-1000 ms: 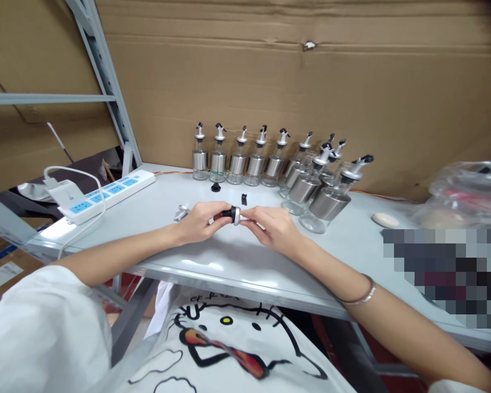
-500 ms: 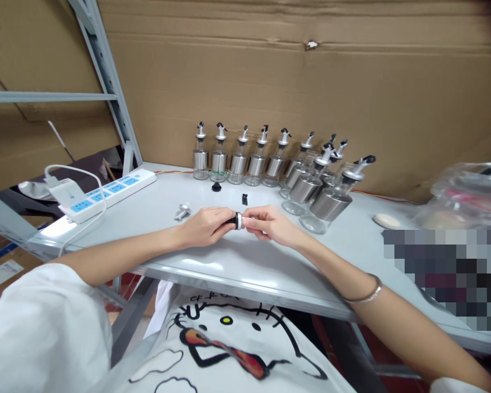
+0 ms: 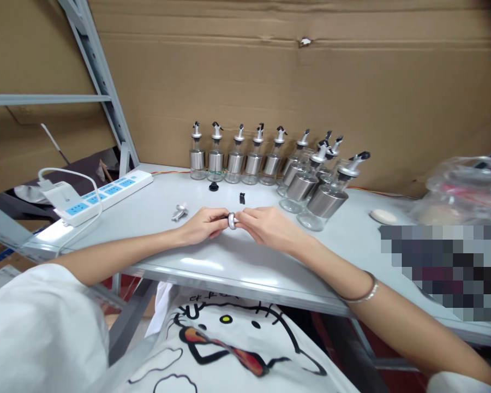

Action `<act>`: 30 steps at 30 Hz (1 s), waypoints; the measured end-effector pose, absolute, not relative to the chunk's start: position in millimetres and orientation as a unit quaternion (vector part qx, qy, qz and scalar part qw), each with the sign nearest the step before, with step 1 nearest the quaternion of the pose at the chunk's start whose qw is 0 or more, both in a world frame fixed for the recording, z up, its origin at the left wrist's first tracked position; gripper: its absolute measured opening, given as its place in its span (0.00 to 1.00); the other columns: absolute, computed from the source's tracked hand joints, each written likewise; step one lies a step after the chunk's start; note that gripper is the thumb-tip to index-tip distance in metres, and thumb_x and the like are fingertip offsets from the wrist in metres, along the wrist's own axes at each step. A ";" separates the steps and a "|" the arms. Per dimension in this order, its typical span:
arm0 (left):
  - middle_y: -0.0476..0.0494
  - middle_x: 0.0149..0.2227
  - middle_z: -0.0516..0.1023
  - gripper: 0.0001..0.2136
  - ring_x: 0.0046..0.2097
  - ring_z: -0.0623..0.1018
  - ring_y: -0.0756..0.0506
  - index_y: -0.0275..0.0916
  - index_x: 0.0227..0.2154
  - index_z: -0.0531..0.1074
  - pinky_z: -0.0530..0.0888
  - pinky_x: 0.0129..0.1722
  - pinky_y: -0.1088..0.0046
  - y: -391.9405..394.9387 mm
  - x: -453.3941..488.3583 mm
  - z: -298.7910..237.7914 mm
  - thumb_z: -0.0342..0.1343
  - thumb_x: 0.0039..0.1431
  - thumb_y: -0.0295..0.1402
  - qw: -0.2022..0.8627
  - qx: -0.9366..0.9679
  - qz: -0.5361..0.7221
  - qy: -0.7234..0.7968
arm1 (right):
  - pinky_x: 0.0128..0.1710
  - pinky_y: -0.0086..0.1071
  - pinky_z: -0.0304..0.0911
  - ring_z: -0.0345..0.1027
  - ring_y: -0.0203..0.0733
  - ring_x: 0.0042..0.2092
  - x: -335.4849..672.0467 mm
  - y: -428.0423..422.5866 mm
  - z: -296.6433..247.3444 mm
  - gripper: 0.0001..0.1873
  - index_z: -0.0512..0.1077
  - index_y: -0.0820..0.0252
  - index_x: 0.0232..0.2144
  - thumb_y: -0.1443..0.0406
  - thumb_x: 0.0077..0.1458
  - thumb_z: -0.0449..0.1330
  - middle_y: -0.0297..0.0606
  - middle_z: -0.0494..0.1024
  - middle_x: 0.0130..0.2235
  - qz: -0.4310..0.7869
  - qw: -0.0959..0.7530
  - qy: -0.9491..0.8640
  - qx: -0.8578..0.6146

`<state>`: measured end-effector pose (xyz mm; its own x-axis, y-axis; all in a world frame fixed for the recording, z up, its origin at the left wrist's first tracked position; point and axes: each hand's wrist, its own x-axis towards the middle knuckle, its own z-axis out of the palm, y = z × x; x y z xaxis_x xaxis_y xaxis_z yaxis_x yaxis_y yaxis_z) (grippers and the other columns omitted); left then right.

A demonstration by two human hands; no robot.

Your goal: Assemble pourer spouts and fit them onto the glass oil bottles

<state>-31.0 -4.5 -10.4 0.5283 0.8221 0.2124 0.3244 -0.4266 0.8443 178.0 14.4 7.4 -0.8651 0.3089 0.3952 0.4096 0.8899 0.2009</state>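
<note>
Just above the table near its front edge, a pourer stopper (image 3: 231, 221) with a silver collar and a black base is held between both hands. My left hand (image 3: 207, 225) is closed round its black end, and the fingers hide most of that part. From the other side my right hand (image 3: 262, 225) pinches the silver end, with the tip covered by fingers. Behind and left of my left hand lies a loose silver spout piece (image 3: 179, 212). A black stopper (image 3: 213, 186) and small black flip caps (image 3: 242, 198) lie farther back on the table.
Several glass oil bottles with steel sleeves (image 3: 253, 164) and pourers line the back and right of the grey table (image 3: 155, 218). A white power strip (image 3: 106, 196) with a plugged cable lies left. At right are a pale oval object (image 3: 383, 216) and clear plastic bags (image 3: 462, 185).
My right hand has moved left against the stopper, its fingers now closed on the silver end. The camera view has shifted slightly.
</note>
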 end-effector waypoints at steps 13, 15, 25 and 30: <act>0.48 0.29 0.72 0.08 0.30 0.71 0.49 0.37 0.32 0.67 0.66 0.29 0.76 -9.4 -28.7 -15.4 0.44 0.62 0.33 0.114 0.850 0.369 0.360 | 0.27 0.27 0.51 0.57 0.33 0.24 169.4 4.3 10.6 0.12 0.67 0.61 0.28 0.64 0.62 0.49 0.33 0.68 0.24 0.107 0.259 -0.918 -0.281; 0.46 0.30 0.73 0.08 0.31 0.72 0.49 0.37 0.33 0.67 0.67 0.30 0.76 -9.5 -29.4 -17.5 0.44 0.62 0.32 0.093 0.856 0.371 0.349 | 0.27 0.27 0.50 0.55 0.32 0.23 168.3 2.3 12.4 0.13 0.67 0.61 0.27 0.64 0.61 0.50 0.31 0.65 0.22 0.158 0.268 -0.904 -0.293; 0.45 0.30 0.74 0.09 0.30 0.71 0.48 0.36 0.34 0.66 0.68 0.31 0.75 -11.6 -30.1 -17.6 0.41 0.65 0.32 0.029 0.876 0.375 0.303 | 0.23 0.27 0.45 0.49 0.31 0.22 167.8 1.3 19.7 0.14 0.70 0.62 0.27 0.59 0.57 0.51 0.26 0.56 0.18 0.303 0.268 -0.854 -0.326; 0.44 0.27 0.73 0.09 0.28 0.70 0.47 0.36 0.32 0.66 0.67 0.34 0.71 -9.3 -31.2 -18.5 0.42 0.64 0.32 -0.029 0.888 0.343 0.304 | 0.24 0.27 0.46 0.49 0.31 0.22 165.0 1.4 16.9 0.13 0.69 0.62 0.25 0.61 0.57 0.51 0.26 0.57 0.17 0.275 0.268 -0.857 -0.344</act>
<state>-31.2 -9.3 -18.5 0.5800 0.5197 0.6273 0.5593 -0.8139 0.1571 165.0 1.4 16.9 -0.6197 0.7372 0.2693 0.4421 0.6114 -0.6563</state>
